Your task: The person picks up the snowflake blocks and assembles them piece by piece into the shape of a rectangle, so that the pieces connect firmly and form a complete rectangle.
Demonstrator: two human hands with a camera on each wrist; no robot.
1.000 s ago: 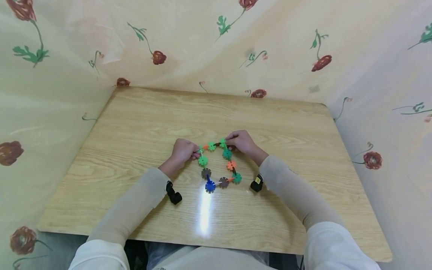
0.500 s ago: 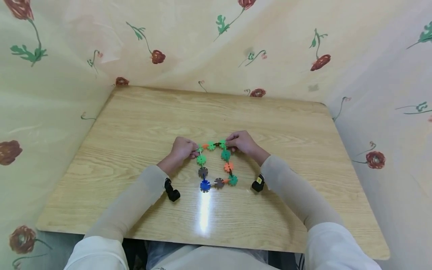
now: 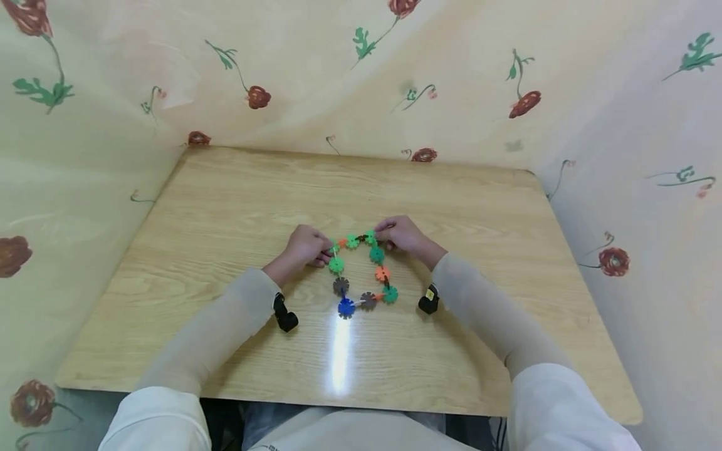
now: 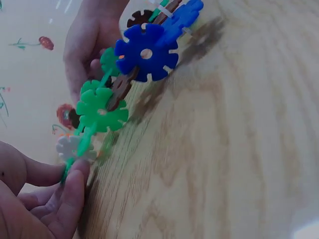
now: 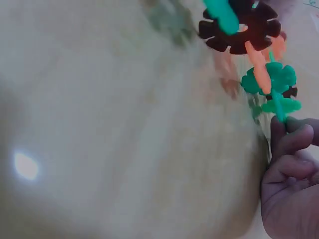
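Observation:
A closed loop of interlocking plastic snowflake discs hangs between my two hands over the table. Its far corners are bright green; a blue disc (image 3: 346, 307) forms the near left corner and a teal disc (image 3: 390, 294) the near right one. Orange, white and dark brown discs link the others. At the far left corner, my left hand (image 3: 304, 246) pinches a green disc between thumb and fingertips, as the left wrist view shows. My right hand (image 3: 403, 233) pinches the far right corner, its fingertips on a green disc (image 5: 281, 105) in the right wrist view.
The wood-grain table (image 3: 237, 188) lies beneath, with a bright light reflection before the loop. Flower-patterned sheeting (image 3: 316, 75) rises behind and at both sides. Black wrist cameras (image 3: 286, 319) hang below both sleeves.
The near side of the loop swung left, then a little back to the right. Both hands keep their pinch and have hardly moved; the head view has shifted slightly.

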